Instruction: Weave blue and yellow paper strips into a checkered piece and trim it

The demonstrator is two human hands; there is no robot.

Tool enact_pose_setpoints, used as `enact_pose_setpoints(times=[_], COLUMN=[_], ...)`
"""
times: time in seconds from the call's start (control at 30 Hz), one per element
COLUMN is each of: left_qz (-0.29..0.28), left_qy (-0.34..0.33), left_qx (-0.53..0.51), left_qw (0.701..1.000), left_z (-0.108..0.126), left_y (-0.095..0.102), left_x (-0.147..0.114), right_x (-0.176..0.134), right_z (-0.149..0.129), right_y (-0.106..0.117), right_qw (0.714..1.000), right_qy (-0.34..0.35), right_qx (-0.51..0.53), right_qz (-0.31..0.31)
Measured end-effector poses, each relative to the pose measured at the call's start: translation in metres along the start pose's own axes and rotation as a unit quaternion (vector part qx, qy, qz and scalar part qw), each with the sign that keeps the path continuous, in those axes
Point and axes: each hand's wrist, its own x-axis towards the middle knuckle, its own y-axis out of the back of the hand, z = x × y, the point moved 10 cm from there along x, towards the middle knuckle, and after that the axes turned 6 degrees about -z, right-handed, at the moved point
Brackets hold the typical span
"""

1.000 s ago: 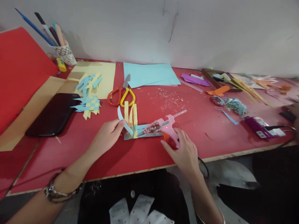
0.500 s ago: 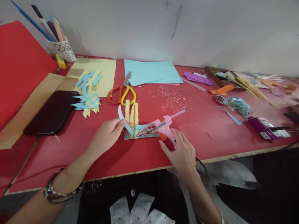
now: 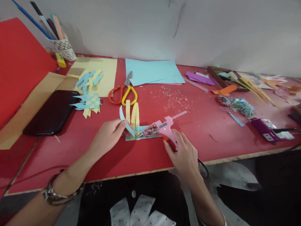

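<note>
My left hand [image 3: 110, 135] pinches a light blue paper strip [image 3: 130, 130], bent up from the table. Yellow paper strips [image 3: 137, 114] stretch away from me, crossed at their near end by flat blue strips [image 3: 154, 136]. My right hand [image 3: 184, 153] is closed round the handle of a pink glue gun [image 3: 155, 128]. Its metal nozzle points left, at the yellow and blue strips beside the held strip; whether it touches them I cannot tell. A clear glue stick [image 3: 179, 115] pokes out of the gun's back.
Scissors [image 3: 126, 91] lie just beyond the strips. Woven paper pieces [image 3: 90, 103] and a black phone [image 3: 51, 113] are to the left. Blue sheets [image 3: 152, 72] lie at the back. A purple power adapter [image 3: 264, 129] and tassel [image 3: 242, 106] are on the right.
The glue gun's nozzle has shifted very slightly right along the strips, and my right hand with it. My left hand keeps its pinch on the blue strip.
</note>
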Motion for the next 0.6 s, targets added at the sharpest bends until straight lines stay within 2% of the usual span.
enact_pose_setpoints(times=[0.2, 0.6], left_qz=[-0.003, -0.003], left_qy=[-0.001, -0.003], left_qx=[-0.012, -0.014], left_qw=[1.000, 1.000], left_z=[-0.001, -0.002], left_y=[-0.001, -0.001], left_x=[0.001, 0.001], right_x=[-0.001, -0.005], right_z=[0.001, 0.021], right_y=[0.001, 0.004], right_qw=[1.000, 1.000], right_qy=[0.013, -0.026], right_qx=[-0.005, 0.000], right_qz=[-0.007, -0.004])
